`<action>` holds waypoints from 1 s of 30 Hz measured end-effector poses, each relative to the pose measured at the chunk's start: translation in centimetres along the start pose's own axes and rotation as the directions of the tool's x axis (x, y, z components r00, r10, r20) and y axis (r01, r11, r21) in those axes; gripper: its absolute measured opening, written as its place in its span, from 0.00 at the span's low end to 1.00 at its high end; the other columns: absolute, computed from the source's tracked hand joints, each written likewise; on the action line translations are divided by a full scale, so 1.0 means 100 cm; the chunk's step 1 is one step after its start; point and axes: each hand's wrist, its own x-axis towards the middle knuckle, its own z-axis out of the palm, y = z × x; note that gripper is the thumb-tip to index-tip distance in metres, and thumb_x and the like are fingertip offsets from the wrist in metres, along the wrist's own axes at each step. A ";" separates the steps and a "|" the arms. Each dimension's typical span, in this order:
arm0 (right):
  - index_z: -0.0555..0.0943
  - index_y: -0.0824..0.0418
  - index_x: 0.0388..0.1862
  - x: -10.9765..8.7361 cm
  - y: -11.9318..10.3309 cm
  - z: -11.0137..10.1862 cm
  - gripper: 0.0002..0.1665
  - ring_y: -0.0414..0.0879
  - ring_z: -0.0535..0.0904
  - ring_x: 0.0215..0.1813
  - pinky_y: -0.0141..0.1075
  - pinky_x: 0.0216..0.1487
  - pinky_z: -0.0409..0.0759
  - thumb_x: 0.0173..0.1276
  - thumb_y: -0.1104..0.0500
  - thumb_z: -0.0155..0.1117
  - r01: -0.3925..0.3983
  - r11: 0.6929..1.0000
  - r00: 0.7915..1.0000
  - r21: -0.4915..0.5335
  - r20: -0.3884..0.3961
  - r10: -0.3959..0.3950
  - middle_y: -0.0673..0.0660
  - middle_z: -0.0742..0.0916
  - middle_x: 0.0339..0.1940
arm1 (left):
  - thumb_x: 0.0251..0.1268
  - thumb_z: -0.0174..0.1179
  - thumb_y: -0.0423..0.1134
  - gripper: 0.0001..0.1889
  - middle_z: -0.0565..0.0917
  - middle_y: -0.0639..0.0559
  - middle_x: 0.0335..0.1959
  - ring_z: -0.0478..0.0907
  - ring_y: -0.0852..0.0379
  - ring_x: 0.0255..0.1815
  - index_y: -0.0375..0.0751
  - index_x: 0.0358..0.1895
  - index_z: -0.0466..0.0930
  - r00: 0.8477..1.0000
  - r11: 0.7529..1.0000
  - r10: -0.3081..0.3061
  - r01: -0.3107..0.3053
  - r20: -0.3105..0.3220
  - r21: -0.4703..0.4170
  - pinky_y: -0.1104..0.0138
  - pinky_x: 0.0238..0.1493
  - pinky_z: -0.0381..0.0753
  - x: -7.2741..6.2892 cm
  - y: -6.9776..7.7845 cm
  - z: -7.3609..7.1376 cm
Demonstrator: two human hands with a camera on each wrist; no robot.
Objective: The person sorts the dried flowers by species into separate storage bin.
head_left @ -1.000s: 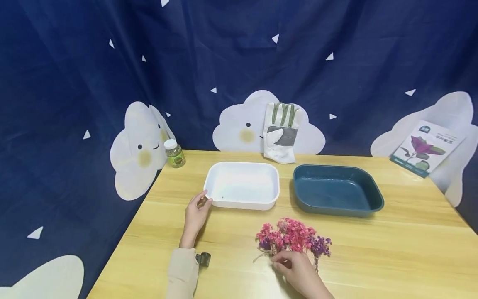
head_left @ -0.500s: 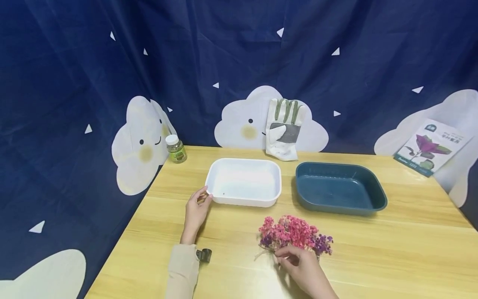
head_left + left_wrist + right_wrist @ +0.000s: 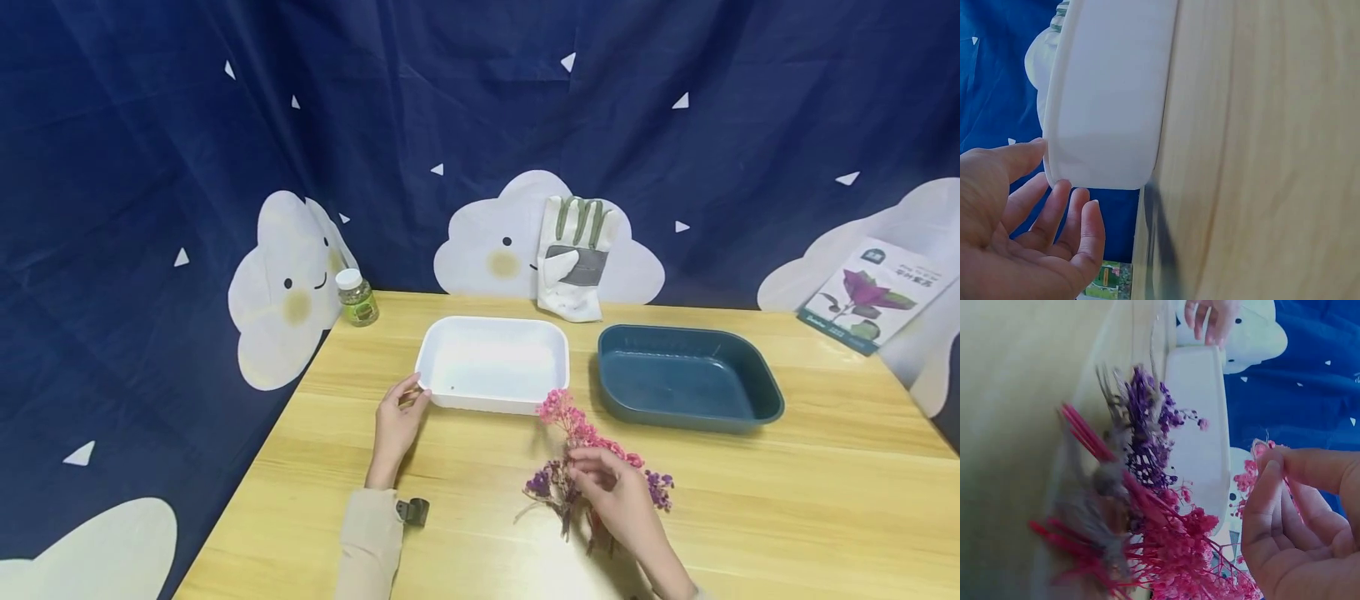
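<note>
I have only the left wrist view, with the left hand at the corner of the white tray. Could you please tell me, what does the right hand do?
Observer: The right hand pinches at pink flowers; I cannot tell exactly which part.
Operator: Thank you. I see only the outside of the white tray. Are there flowers inside?
Observer: No flowers lie in it; the head view shows only a small dark spot near its front left corner.
Operator: And is there some other tray on the table?
Observer: Yes, a dark teal tray stands to the right of the white one, with a gap between them.
</note>
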 end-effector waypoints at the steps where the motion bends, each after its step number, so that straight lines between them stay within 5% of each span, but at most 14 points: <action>1: 0.84 0.65 0.43 0.003 0.000 0.000 0.15 0.32 0.82 0.35 0.25 0.40 0.84 0.56 0.73 0.68 0.017 1.000 1.000 -0.002 -0.007 -0.017 0.60 0.89 0.37 | 0.67 0.61 0.33 0.23 0.76 0.35 0.58 0.76 0.41 0.58 0.33 0.64 0.73 1.000 1.000 0.001 -0.001 -0.001 -0.001 0.56 0.59 0.81 0.000 0.000 0.000; 6: 0.83 0.67 0.44 0.017 -0.001 0.000 0.15 0.37 0.84 0.37 0.26 0.43 0.84 0.56 0.74 0.68 0.072 0.997 0.997 -0.015 -0.011 -0.072 0.62 0.89 0.39 | 0.67 0.60 0.33 0.22 0.76 0.35 0.58 0.76 0.41 0.57 0.32 0.63 0.73 1.000 1.000 0.000 0.000 -0.005 -0.003 0.57 0.59 0.82 -0.001 0.001 0.000; 10: 0.83 0.67 0.46 0.029 -0.004 0.002 0.14 0.46 0.86 0.41 0.25 0.44 0.83 0.60 0.71 0.67 0.052 0.999 0.999 -0.014 0.007 -0.051 0.63 0.89 0.41 | 0.66 0.60 0.32 0.22 0.77 0.35 0.58 0.77 0.42 0.56 0.33 0.63 0.74 1.000 1.000 -0.002 0.002 -0.007 0.005 0.57 0.58 0.82 -0.001 0.002 0.000; 21: 0.82 0.68 0.48 0.061 -0.013 0.003 0.14 0.52 0.86 0.44 0.24 0.43 0.82 0.62 0.71 0.66 0.064 0.998 0.998 -0.014 0.018 -0.064 0.66 0.89 0.44 | 0.67 0.60 0.35 0.22 0.76 0.35 0.58 0.76 0.41 0.57 0.34 0.64 0.73 1.000 1.000 -0.005 0.005 0.007 0.010 0.56 0.59 0.81 -0.001 -0.001 0.001; 30: 0.81 0.70 0.50 0.086 -0.011 0.012 0.16 0.47 0.85 0.41 0.24 0.38 0.81 0.62 0.71 0.65 0.001 0.998 0.999 0.055 0.054 -0.004 0.68 0.88 0.44 | 0.67 0.60 0.34 0.22 0.77 0.35 0.58 0.77 0.42 0.57 0.34 0.64 0.74 1.000 1.000 -0.001 0.001 0.006 0.003 0.55 0.59 0.81 -0.001 -0.001 0.000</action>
